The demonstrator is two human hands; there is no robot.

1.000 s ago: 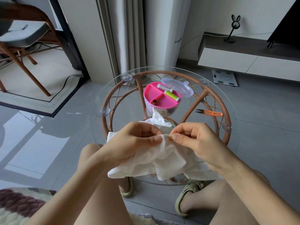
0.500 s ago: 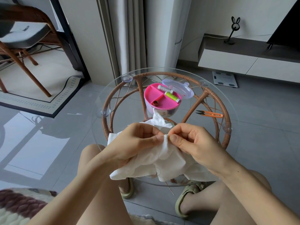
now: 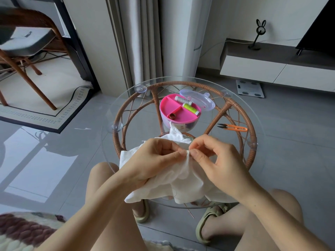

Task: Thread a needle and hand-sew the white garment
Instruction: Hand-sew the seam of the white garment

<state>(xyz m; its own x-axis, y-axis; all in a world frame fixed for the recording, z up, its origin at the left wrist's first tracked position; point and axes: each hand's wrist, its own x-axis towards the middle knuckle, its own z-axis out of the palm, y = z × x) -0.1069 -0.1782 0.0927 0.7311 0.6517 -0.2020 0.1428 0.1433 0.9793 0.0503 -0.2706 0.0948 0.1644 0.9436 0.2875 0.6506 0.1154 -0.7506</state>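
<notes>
The white garment point(image 3: 183, 180) lies bunched over the near edge of the round glass table point(image 3: 112, 109). My left hand point(image 3: 154, 160) grips a raised fold of it, thumb and fingers curled round the cloth. My right hand point(image 3: 215, 160) pinches the same fold from the right, thumb and forefinger closed at the peak of the cloth. The needle is too small to make out between the fingertips. A thin thread trails across the lower cloth.
Behind the garment stands a pink sewing box point(image 3: 178, 113) with a grey spool point(image 3: 183, 100) and a green spool point(image 3: 191, 109), its clear lid point(image 3: 201, 99) beside it. Orange thread snips point(image 3: 233, 127) lie at the right of the table. My knees and sandals are under the table.
Both hands have drawn closer together at the fold, and the right thumb and forefinger now pinch tighter at its peak. The garment has shifted only slightly.
</notes>
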